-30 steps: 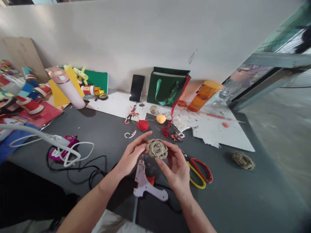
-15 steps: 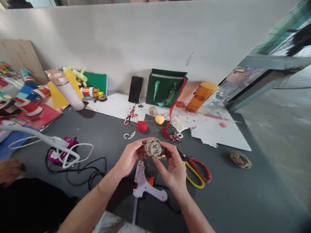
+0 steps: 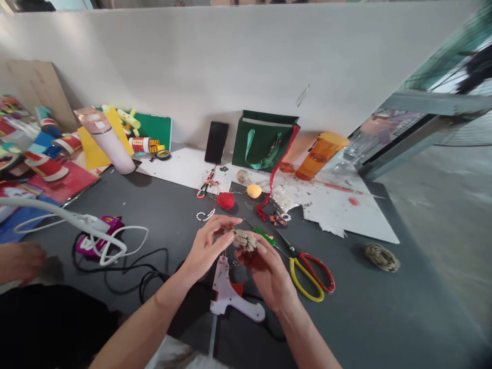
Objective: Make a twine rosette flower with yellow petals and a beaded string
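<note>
One tan rosette (image 3: pixel 245 239) is gripped by the right hand (image 3: pixel 271 269), its edge met by the left hand (image 3: pixel 209 243), whose hold cannot be told, and is now tipped from face-on to edge-on, glue gun (image 3: pixel 226 295) at six o'clock, its side seemingly exposed to handling.

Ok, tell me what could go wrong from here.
The glue gun lies just below the left hand; if its nozzle is hot, which I can't tell, it might burn the fingers. The braided beige piece, gripped by the right hand, could slip onto it.
</note>
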Demonstrator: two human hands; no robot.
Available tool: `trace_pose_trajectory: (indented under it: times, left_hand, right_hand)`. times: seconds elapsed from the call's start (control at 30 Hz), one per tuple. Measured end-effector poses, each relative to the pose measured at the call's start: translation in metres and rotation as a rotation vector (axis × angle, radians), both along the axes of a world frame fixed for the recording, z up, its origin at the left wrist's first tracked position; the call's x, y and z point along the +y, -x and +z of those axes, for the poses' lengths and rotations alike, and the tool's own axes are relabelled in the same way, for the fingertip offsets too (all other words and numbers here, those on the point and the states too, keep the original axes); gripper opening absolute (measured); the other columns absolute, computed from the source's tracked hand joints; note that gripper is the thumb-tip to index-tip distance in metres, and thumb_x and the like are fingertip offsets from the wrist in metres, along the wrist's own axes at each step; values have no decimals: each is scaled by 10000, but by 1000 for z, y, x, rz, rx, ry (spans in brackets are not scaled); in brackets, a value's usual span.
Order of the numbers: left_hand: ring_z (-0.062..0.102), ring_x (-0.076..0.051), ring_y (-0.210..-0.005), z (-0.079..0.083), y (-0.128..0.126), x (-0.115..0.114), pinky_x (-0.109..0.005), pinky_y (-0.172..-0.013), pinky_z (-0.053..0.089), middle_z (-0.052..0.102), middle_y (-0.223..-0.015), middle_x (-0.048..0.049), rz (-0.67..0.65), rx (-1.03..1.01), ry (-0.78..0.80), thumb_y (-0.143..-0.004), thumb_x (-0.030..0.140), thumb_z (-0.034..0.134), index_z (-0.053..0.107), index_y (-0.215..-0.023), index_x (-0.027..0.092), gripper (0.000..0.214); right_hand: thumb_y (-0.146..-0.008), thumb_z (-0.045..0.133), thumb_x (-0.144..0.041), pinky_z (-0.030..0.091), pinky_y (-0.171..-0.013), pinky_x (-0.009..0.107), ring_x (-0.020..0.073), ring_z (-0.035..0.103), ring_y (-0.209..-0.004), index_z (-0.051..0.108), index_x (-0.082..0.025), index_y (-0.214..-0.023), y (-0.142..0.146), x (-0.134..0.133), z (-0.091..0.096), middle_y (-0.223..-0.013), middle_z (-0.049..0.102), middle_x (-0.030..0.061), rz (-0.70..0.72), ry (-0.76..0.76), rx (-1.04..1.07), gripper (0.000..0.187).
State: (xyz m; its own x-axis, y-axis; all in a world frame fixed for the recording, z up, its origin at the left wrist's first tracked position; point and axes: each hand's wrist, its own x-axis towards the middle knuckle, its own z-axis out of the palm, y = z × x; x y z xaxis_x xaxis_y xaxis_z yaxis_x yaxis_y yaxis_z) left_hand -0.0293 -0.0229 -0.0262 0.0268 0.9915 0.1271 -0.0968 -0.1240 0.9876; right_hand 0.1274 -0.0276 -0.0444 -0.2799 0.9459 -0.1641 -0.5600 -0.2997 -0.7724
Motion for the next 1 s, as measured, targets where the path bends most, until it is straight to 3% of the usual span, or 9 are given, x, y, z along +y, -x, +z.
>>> trace_pose_trajectory:
  times: [0.27,0.47,0.57,0.63,0.7,0.8,0.93,1.0]
  left_hand:
    - [597,-185,-788,3,-2,2,-291,-762,434,683,-818,-42,-39,-157,164,-741,200,572,715,-820,156,169]
    - [592,-171,-693,9,-2,6,-285,-682,466,664,-724,-54,-16,-530,447,-726,311,558,712,-719,136,234]
    - [605,-145,-711,10,0,8,-250,-692,470,666,-741,-39,72,-624,410,-714,270,616,715,-759,148,163]
    - [622,-146,-764,8,1,8,-247,-721,475,677,-785,-34,87,-598,375,-729,276,670,723,-847,160,174]
    - [625,-150,-756,6,-2,6,-266,-721,485,686,-840,-41,-30,-506,374,-733,320,725,720,-979,159,294]
    - [556,-115,-585,2,-8,1,-282,-602,488,656,-807,-19,-230,-361,408,-689,334,797,668,-1155,166,512]
    - [496,-102,-505,-1,-12,-2,-286,-543,483,593,-642,15,-262,-319,401,-725,408,767,702,-1074,141,444]
    - [586,-136,-610,-1,-12,0,-307,-661,514,665,-703,-20,-227,-284,388,-723,416,768,729,-995,140,389]
  right_hand:
    - [-741,754,-423,467,-612,266,160,586,-683,726,-197,-918,2,-2,0,-799,680,29,35,46,2,289]
    - [-722,752,-458,457,-578,271,160,596,-639,717,-194,-861,-1,-1,-3,-740,694,33,151,172,117,301]
    - [-724,745,-451,458,-573,271,159,609,-630,716,-198,-849,-4,1,-2,-741,707,38,194,228,160,284]
    - [-731,737,-451,461,-571,273,160,613,-623,716,-198,-856,-5,3,-1,-743,714,41,205,258,172,283]
    - [-738,730,-448,468,-571,281,165,619,-622,714,-198,-860,-5,3,2,-751,719,45,205,275,176,278]
    - [-738,728,-451,480,-574,293,173,629,-620,709,-207,-845,-3,3,4,-722,707,29,197,254,155,268]
    - [-757,663,-574,453,-515,300,186,604,-567,693,-187,-821,-2,1,2,-672,673,38,172,158,-44,393]
    - [-809,618,-580,444,-518,297,185,597,-593,683,-186,-880,-6,0,0,-711,672,43,-14,25,-312,405]
